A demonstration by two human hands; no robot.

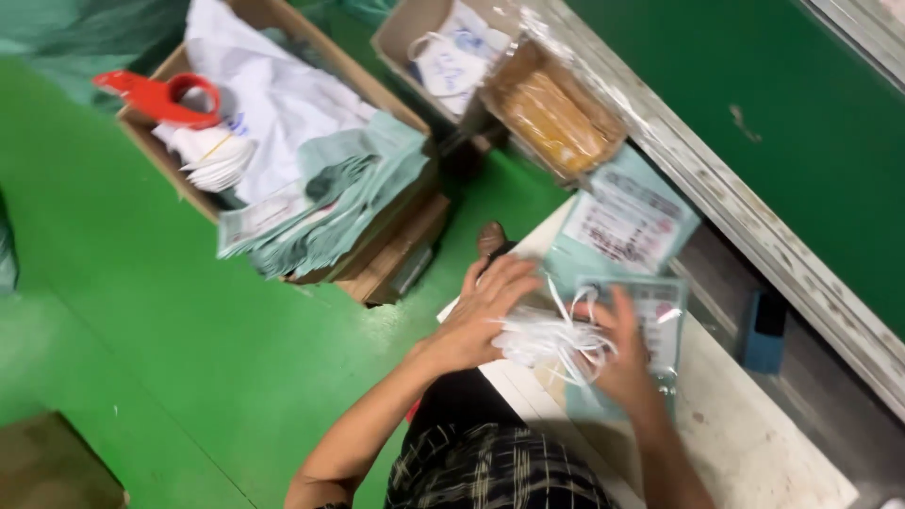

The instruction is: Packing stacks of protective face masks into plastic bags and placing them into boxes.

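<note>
Head view: both hands gather a bundle of thin white looped straps point(551, 337) on the pale tabletop point(754, 443).
Left hand point(485, 306) and right hand point(622, 353) each grasp the bundle over a clear plastic pouch point(660, 311); judging by this, bundling is underway, and steady alignment seems needed.

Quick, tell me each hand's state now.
Left hand: fingers spread on the white bundle, grip cannot be told.
Right hand: the same.

Motion-blurred white straps point(554, 337); carton point(283, 141) cut off at top.
</note>
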